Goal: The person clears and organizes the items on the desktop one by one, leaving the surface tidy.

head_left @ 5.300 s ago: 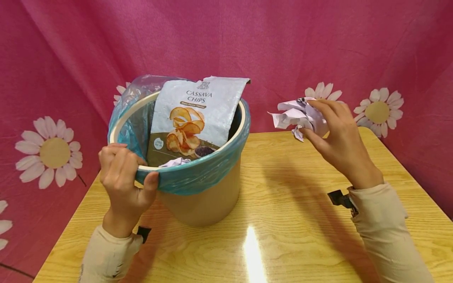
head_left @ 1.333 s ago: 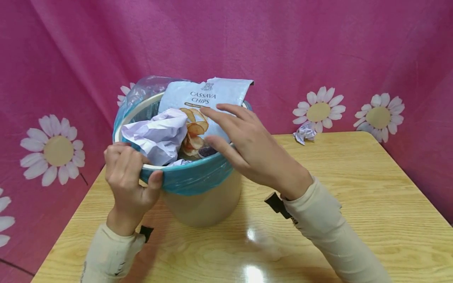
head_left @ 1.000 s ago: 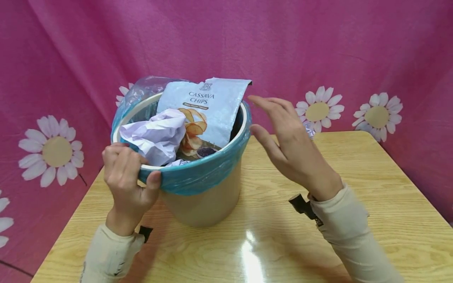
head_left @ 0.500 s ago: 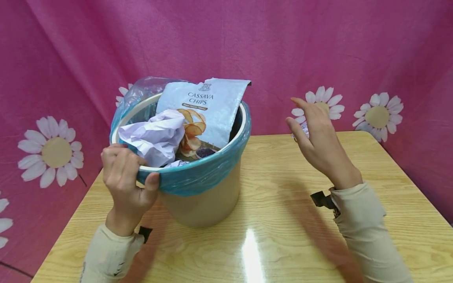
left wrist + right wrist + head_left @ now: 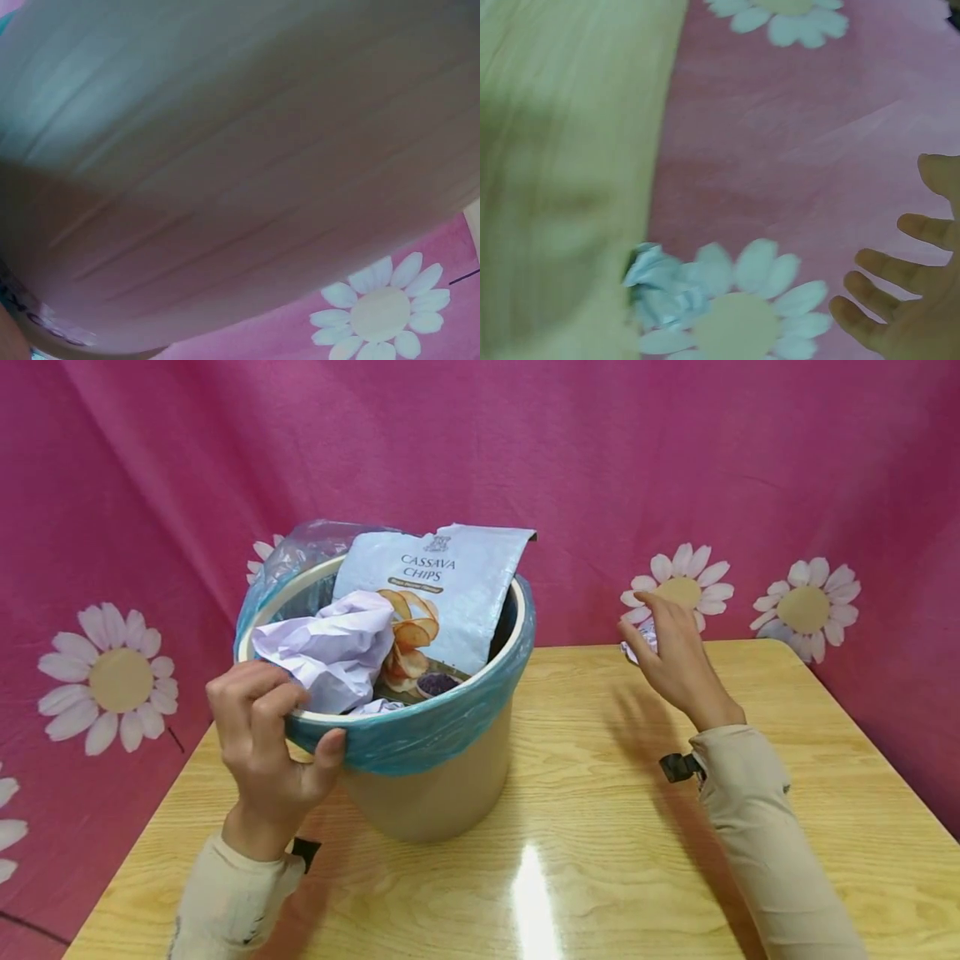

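A beige waste bin [image 5: 442, 793] with a blue plastic liner [image 5: 427, 739] stands on the table. My left hand [image 5: 266, 752] grips its near-left rim, fingers over the edge and thumb on the outside; in the left wrist view the bin's ribbed wall [image 5: 225, 165] fills most of the picture. Inside the bin are a cassava chips bag [image 5: 472, 610], poking above the rim, and a large crumpled paper [image 5: 337, 647]. My right hand [image 5: 678, 664] is empty, fingers spread, close to a small crumpled paper ball [image 5: 648, 632] at the table's far edge. The right wrist view shows that ball [image 5: 664, 289] apart from the fingers.
The wooden table [image 5: 600, 860] has its far edge against a pink curtain [image 5: 570, 468] printed with white flowers. The liner's loose part [image 5: 322, 539] bulges up behind the bin's back-left rim.
A large crumpled paper has come into the bin since the first frame. My right hand, then holding paper, drew away from the bin, rightward to the small ball. My left hand stays at the rim.
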`<move>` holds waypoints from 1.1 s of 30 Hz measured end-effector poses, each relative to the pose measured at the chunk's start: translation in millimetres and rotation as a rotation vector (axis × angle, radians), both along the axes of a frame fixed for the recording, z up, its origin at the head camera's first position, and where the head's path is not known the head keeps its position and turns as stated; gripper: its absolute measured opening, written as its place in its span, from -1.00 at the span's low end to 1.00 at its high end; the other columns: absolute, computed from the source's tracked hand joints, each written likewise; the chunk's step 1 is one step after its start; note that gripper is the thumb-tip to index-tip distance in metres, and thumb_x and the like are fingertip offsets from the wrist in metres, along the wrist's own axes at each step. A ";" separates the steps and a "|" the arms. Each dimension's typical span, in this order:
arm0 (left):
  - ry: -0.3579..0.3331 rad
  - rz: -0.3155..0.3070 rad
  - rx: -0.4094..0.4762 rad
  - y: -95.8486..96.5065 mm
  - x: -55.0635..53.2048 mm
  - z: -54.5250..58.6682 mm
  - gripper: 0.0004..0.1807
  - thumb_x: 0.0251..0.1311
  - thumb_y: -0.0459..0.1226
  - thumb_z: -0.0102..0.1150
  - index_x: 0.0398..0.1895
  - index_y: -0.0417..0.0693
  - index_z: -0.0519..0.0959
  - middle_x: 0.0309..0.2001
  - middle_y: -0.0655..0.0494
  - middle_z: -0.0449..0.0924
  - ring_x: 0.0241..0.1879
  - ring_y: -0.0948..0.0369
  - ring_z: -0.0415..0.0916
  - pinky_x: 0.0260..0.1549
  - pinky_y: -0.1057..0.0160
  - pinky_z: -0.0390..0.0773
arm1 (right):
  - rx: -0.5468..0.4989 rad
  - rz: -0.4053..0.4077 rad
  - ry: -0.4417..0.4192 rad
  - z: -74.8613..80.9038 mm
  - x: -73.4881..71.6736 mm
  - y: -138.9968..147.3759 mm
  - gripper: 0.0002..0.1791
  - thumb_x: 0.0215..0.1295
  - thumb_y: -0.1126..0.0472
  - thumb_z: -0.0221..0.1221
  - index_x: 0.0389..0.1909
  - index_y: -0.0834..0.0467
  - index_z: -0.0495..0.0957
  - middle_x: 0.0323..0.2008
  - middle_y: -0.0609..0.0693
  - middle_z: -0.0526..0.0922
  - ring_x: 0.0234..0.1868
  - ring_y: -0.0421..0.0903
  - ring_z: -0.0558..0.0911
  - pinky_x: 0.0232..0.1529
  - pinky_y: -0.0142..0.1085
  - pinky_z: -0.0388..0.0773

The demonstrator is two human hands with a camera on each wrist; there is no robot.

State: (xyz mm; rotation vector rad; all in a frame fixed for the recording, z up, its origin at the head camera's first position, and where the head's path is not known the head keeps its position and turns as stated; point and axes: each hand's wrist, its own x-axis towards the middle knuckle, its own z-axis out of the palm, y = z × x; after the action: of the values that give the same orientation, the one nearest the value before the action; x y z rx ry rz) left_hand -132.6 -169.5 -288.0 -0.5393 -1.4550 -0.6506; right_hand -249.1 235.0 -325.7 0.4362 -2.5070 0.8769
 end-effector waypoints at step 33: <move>0.119 -0.069 -0.226 25.2 16.2 4.4 -0.65 0.40 -0.17 0.09 -0.28 -0.33 0.67 -0.47 -0.15 0.58 -0.51 -0.12 0.44 -0.41 -0.10 0.29 | 0.127 -0.100 -0.307 -66.9 -55.5 43.4 -0.21 0.34 0.19 0.22 0.50 0.25 0.09 0.40 0.57 -0.02 0.34 0.64 0.01 0.19 0.46 0.06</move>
State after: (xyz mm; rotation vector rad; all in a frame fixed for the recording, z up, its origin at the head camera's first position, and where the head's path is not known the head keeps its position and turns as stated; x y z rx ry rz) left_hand -116.4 -144.3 -283.6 -0.7943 -1.4104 -0.5014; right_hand -304.6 278.4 -392.6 0.2270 -2.8483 0.7997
